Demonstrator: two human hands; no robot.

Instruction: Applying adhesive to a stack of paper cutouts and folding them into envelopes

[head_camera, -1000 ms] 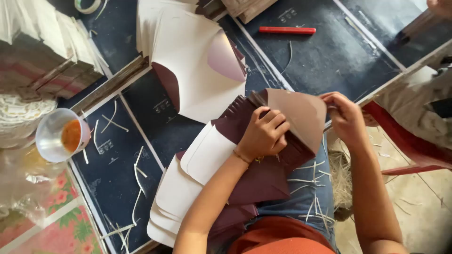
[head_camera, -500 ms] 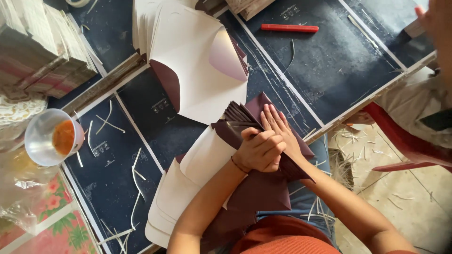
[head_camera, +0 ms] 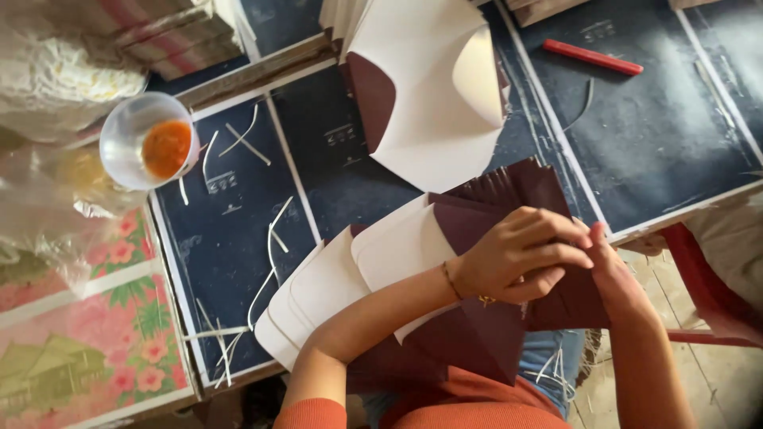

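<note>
A cup sits left of the folded sheets, pen right.

Small pale printed labels marked the dark blue boards on the work surface, one near the top edge of each board. At the upper left lay a crinkled clear plastic bag of whitish material beside bundled pink-striped stacks.

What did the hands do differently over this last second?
The right hand, out at the tan flap's far edge before, came in against the left hand; both now press together on the fanned maroon paper envelopes, and that flap no longer shows. The clear plastic cup of orange paste and red stick stayed put.
</note>
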